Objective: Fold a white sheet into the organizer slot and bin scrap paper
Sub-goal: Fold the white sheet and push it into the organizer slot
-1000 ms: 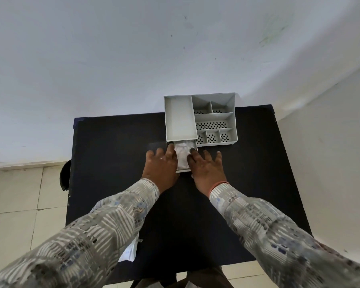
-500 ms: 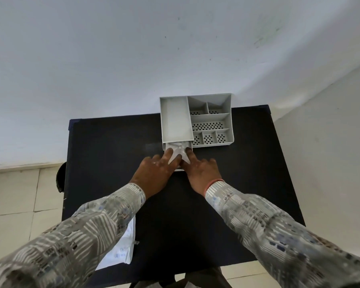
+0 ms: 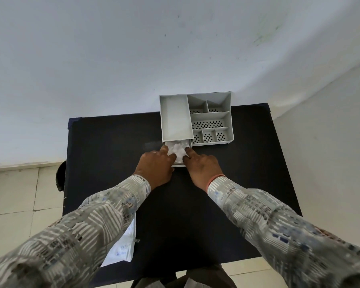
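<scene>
A grey organizer (image 3: 210, 117) with several compartments stands at the back of the black table (image 3: 112, 154). A shallow slot tray (image 3: 178, 165) sticks out from under its left compartment. A crumpled, folded white sheet (image 3: 178, 149) lies in that tray. My left hand (image 3: 155, 166) rests at the tray's left side with its fingertips on the sheet. My right hand (image 3: 203, 166) is at the right side, its forefinger pressing on the sheet. Both hands hide the tray's near corners.
A printed white paper (image 3: 122, 244) lies at the table's near left edge, partly under my left sleeve. A dark round object (image 3: 59, 178) sits on the floor beside the table's left edge. White walls stand behind and to the right.
My hands went from lying flat beside the tray to closing inward, fingertips now on the sheet. The view shifted, showing more of the printed paper.
</scene>
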